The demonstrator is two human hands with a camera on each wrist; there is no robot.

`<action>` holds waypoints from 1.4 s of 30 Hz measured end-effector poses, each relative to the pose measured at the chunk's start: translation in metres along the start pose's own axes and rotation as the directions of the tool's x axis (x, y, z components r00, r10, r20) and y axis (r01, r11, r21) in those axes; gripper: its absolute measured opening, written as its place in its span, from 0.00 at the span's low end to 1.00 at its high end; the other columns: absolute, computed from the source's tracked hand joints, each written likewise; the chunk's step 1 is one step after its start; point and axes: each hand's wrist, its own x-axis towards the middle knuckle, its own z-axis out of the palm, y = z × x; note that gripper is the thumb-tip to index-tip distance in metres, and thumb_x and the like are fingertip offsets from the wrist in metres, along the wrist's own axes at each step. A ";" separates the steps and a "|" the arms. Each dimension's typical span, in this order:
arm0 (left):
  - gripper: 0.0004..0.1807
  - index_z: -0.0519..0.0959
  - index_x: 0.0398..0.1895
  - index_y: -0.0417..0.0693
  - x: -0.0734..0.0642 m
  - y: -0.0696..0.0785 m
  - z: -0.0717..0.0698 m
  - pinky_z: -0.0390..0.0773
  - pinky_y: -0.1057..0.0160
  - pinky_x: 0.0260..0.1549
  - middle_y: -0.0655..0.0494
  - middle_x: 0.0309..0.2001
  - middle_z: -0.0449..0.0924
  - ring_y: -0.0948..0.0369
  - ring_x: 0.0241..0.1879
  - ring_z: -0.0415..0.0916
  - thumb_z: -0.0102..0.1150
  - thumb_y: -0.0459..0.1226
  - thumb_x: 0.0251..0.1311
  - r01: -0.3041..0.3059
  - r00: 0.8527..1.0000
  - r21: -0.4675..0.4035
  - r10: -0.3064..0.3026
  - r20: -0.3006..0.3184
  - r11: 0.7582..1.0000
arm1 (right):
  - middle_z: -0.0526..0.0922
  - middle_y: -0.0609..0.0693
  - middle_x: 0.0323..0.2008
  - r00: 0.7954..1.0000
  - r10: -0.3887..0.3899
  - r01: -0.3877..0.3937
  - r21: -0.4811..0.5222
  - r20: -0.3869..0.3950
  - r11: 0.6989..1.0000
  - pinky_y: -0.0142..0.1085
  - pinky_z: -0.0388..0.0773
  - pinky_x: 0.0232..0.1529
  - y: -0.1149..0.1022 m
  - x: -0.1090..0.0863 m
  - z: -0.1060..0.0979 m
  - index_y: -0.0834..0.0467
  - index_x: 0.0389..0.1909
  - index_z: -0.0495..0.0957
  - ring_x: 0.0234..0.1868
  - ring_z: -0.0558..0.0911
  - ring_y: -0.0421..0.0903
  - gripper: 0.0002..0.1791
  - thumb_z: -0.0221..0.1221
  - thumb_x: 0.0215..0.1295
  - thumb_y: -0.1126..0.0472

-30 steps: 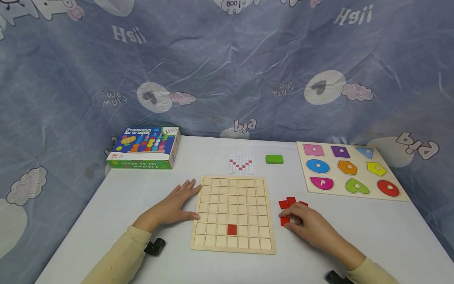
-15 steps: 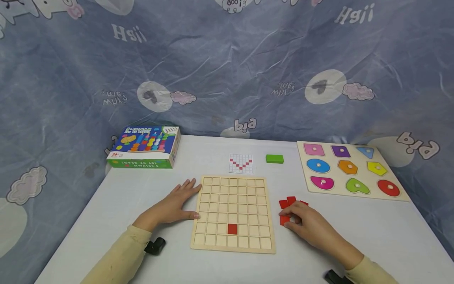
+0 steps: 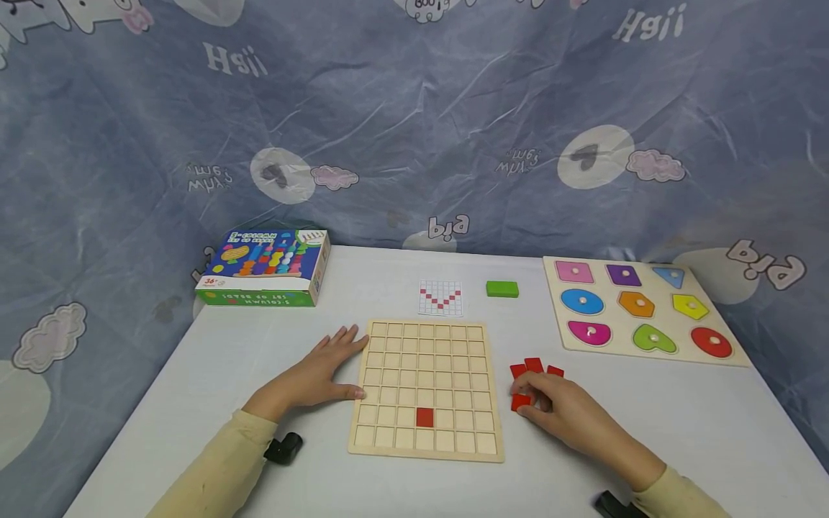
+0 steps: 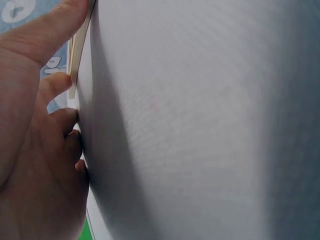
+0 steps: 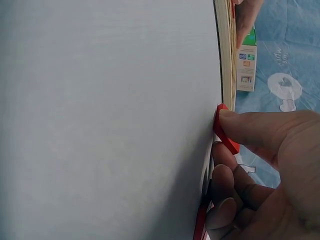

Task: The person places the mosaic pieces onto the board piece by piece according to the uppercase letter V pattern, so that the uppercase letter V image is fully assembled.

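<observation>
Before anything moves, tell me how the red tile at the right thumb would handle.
The red tile is likely stiff: its edges look straight. Small and thin, it is probably light. Its flat faces suggest sliding rather than rolling.

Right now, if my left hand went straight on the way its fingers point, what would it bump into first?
Most likely the wooden board: your left hand appears to touch its left edge, so there seems to be no gap to cross.
</observation>
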 end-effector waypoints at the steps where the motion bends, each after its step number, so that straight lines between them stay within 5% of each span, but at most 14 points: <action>1: 0.56 0.56 0.81 0.51 0.000 0.000 0.000 0.38 0.43 0.77 0.44 0.82 0.43 0.46 0.81 0.37 0.71 0.62 0.53 0.000 1.000 -0.001 0.000 0.001 1.000 | 0.72 0.38 0.26 1.000 -0.004 0.004 0.001 0.001 1.000 0.28 0.74 0.29 0.000 0.000 0.000 0.46 0.43 0.82 0.29 0.73 0.38 0.15 0.74 0.57 0.60; 20: 0.56 0.56 0.81 0.50 -0.001 0.001 0.000 0.39 0.42 0.77 0.43 0.81 0.43 0.45 0.81 0.37 0.71 0.60 0.54 -0.007 1.000 -0.001 0.007 -0.002 1.000 | 0.74 0.38 0.28 0.999 -0.046 0.046 0.098 -0.001 0.994 0.28 0.75 0.30 0.002 0.000 0.000 0.45 0.46 0.82 0.30 0.74 0.37 0.15 0.68 0.63 0.66; 42: 0.56 0.56 0.81 0.50 -0.001 0.001 0.000 0.38 0.43 0.77 0.43 0.81 0.43 0.45 0.81 0.37 0.71 0.61 0.53 0.000 1.000 0.003 0.000 -0.006 1.000 | 0.81 0.35 0.35 0.986 -0.103 0.127 0.194 -0.128 0.973 0.28 0.78 0.34 -0.009 0.007 0.007 0.43 0.45 0.84 0.34 0.77 0.37 0.15 0.70 0.63 0.65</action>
